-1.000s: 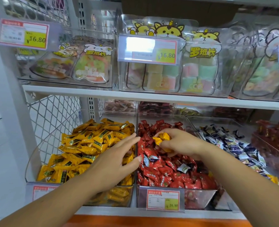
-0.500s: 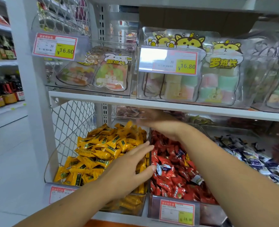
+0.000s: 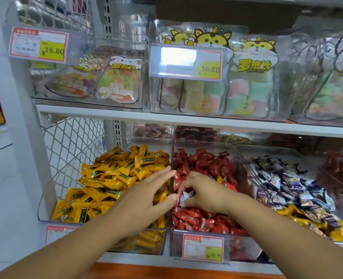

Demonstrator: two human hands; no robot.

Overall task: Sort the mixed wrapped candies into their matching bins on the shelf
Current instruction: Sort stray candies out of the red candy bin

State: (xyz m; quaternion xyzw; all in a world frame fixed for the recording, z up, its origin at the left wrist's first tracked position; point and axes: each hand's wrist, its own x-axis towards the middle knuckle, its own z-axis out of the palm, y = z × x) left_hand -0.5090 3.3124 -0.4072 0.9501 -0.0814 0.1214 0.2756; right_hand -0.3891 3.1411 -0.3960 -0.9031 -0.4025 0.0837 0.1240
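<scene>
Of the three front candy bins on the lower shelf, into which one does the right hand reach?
The middle bin, full of red candies, between the yellow candies and the blue-white candies. The right hand pinches a silvery candy there.

Up-left of your left hand (image 3: 144, 198), price tag (image 3: 38, 45) reads ¥16.80. Above your right hand (image 3: 202, 195), second tag (image 3: 186, 62) reads ¥16.80; pouch (image 3: 254, 77) beside it, 罗班长.

Lower shelf (image 3: 138, 260), white: red-candy bin (image 3: 244, 249) at centre. Yellow-candy bin (image 3: 45, 200) touching its left side. Bin of white-and-purple candies (image 3: 254, 179) at its right. Small bins (image 3: 150, 137) behind it. Upper shelf (image 3: 126, 115) above it, bearing clear bins (image 3: 86, 102) of pouched sweets.
</scene>
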